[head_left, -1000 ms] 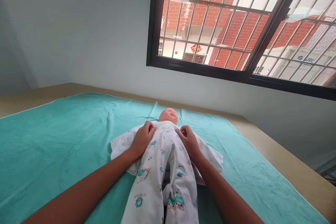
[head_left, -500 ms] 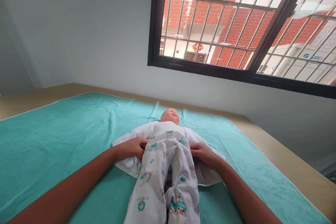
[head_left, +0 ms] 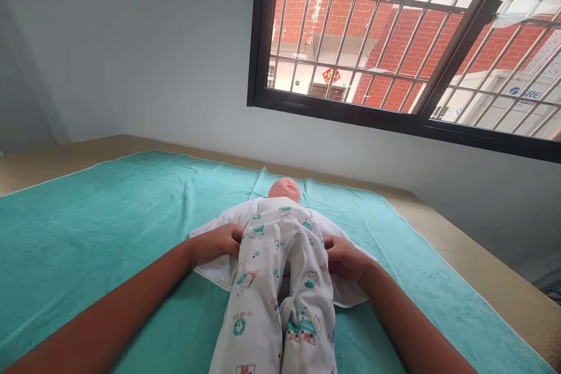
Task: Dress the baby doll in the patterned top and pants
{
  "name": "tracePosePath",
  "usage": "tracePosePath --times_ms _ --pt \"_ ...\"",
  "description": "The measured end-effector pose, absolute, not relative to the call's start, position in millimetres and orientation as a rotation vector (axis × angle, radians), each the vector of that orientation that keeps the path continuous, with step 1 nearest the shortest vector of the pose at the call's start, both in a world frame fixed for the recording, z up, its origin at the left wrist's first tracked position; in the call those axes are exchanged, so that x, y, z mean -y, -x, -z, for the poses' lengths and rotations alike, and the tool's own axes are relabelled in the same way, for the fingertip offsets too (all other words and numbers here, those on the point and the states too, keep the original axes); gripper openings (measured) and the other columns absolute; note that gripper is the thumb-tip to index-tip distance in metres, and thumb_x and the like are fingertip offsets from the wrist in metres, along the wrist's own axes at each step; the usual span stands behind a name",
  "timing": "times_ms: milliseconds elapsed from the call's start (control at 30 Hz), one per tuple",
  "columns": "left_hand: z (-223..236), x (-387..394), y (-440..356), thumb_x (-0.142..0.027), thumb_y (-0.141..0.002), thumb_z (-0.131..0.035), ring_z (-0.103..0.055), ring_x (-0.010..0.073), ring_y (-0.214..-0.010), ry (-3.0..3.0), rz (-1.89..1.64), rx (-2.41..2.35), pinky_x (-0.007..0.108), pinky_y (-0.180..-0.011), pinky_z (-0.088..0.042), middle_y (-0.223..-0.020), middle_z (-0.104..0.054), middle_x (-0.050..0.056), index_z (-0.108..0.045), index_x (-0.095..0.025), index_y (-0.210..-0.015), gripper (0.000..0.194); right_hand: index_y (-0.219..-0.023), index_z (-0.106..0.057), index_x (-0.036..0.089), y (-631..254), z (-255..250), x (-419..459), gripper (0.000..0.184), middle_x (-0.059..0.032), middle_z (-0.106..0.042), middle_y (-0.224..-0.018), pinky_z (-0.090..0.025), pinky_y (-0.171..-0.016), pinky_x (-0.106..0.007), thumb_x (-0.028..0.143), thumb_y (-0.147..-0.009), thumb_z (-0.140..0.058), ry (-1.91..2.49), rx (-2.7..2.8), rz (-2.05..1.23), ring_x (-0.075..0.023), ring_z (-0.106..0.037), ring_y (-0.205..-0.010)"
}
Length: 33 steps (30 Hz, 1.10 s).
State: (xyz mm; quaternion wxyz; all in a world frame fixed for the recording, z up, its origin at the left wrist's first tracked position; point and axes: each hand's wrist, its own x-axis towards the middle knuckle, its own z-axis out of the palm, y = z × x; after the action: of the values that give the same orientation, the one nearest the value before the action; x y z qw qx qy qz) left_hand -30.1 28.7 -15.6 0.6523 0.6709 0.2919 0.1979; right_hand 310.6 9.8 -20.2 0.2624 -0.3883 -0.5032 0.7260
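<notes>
Here, left fingers (head_left: pixel 235 234) and right fingers (head_left: pixel 335 248) grip the printed trousers (head_left: pixel 268 239), their contents hidden.

Patterned trousers (head_left: pixel 258 280): lower ends cut off by bottom edge. Left hand (head_left: pixel 221 243), right hand (head_left: pixel 348 258): fingertips mostly hidden at the trousers' sides. Doll (head_left: pixel 284 188): we find its body hidden under clothing. Window (head_left: pixel 465 41): top and right cropped. Dark item (head_left: pixel 550 289), right edge: we cannot identify it.
</notes>
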Motion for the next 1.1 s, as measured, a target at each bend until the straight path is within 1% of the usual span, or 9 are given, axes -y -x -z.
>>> tracePosePath --times_ms 67,133,233,333,467,600,867,967,1100 --pt "16.1 -29.2 31.2 -0.021 -0.068 -0.070 -0.063 0.0296 -0.105 -1.484 -0.451 -0.634 0.035 -0.088 -0.050 -0.114 -0.071 0.008 -0.075 -0.016 -0.102 0.035 -0.097 -0.073 0.014 -311.2 21.5 -9.7 0.034 -0.0053 -0.073 -0.090 -0.053 -0.074 -0.031 0.013 -0.064 -0.078 1.010 1.329 -1.979 -0.0182 -0.067 -0.080" --pt "18.3 -30.0 31.3 -0.019 -0.067 -0.069 -0.063 0.0301 -0.106 -1.456 -0.468 -0.626 0.036 -0.089 -0.050 -0.115 -0.071 0.009 -0.075 -0.015 -0.102 0.035 -0.099 -0.072 0.015 -310.7 22.7 -9.5 0.036 -0.0048 -0.073 -0.089 -0.054 -0.074 -0.031 0.011 -0.063 -0.078 0.972 1.311 -1.983 -0.0182 -0.067 -0.079" --pt "22.6 -31.3 29.2 -0.016 -0.066 -0.068 -0.064 0.0297 -0.103 -1.422 -0.521 -0.616 0.037 -0.090 -0.049 -0.107 -0.073 0.009 -0.075 -0.014 -0.100 0.034 -0.103 -0.071 0.016 -306.9 22.9 -7.7 0.037 -0.0044 -0.072 -0.089 -0.053 -0.071 -0.029 0.011 -0.066 -0.075 0.916 1.305 -1.969 -0.0169 -0.067 -0.076" --pt "24.6 -31.5 26.2 -0.012 -0.066 -0.066 -0.064 0.0291 -0.102 -1.387 -0.572 -0.593 0.037 -0.090 -0.049 -0.101 -0.074 0.009 -0.074 -0.013 -0.101 0.036 -0.108 -0.069 0.018 -301.0 20.1 -4.5 0.041 -0.0050 -0.072 -0.092 -0.053 -0.072 -0.030 0.011 -0.067 -0.071 0.860 1.297 -1.958 -0.0188 -0.068 -0.082" --pt "23.3 -28.6 21.7 -0.012 -0.065 -0.067 -0.064 0.0274 -0.101 -1.361 -0.617 -0.597 0.036 -0.088 -0.049 -0.103 -0.072 0.009 -0.072 -0.013 -0.105 0.040 -0.106 -0.069 0.020 -293.2 16.4 -1.5 0.041 -0.0038 -0.073 -0.092 -0.053 -0.074 -0.031 0.010 -0.066 -0.067 0.850 1.290 -1.905 -0.0196 -0.067 -0.082" --pt "21.5 -23.4 13.8 -0.017 -0.070 -0.070 -0.063 0.0249 -0.099 -1.305 -0.715 -0.634 0.035 -0.087 -0.049 -0.102 -0.071 0.009 -0.070 -0.015 -0.105 0.035 -0.101 -0.069 0.021 -286.1 15.0 0.1 0.039 -0.0025 -0.073 -0.091 -0.052 -0.069 -0.031 0.011 -0.064 -0.065 0.876 1.276 -1.811 -0.0194 -0.066 -0.076" --pt "26.2 -21.5 1.0 -0.029 -0.068 -0.074 -0.060 0.0178 -0.071 -1.331 -0.934 -0.785 0.029 -0.068 -0.048 -0.074 -0.068 0.003 -0.067 -0.014 -0.081 0.021 -0.107 -0.066 0.025 -276.4 15.8 0.2 0.045 -0.0044 -0.073 -0.092 -0.054 -0.067 -0.039 0.027 -0.062 -0.072 1.014 1.328 -1.645 -0.0297 -0.066 -0.085" --pt "31.9 -23.6 0.5 -0.029 -0.065 -0.073 -0.056 0.0157 -0.065 -1.337 -0.977 -0.854 0.027 -0.061 -0.044 -0.066 -0.062 0.000 -0.063 -0.015 -0.077 0.022 -0.106 -0.067 0.025 -274.8 17.9 0.0 0.043 -0.0041 -0.073 -0.092 -0.053 -0.067 -0.040 0.026 -0.063 -0.073 0.980 1.339 -1.627 -0.0304 -0.066 -0.085" --pt "34.7 -24.5 -0.9 -0.029 -0.064 -0.072 -0.054 0.0155 -0.065 -1.365 -0.992 -0.864 0.027 -0.059 -0.043 -0.068 -0.061 0.000 -0.061 -0.015 -0.081 0.024 -0.109 -0.066 0.027 -273.5 16.0 1.6 0.045 -0.0028 -0.073 -0.094 -0.052 -0.068 -0.038 0.021 -0.065 -0.072 0.911 1.310 -1.616 -0.0299 -0.065 -0.087"
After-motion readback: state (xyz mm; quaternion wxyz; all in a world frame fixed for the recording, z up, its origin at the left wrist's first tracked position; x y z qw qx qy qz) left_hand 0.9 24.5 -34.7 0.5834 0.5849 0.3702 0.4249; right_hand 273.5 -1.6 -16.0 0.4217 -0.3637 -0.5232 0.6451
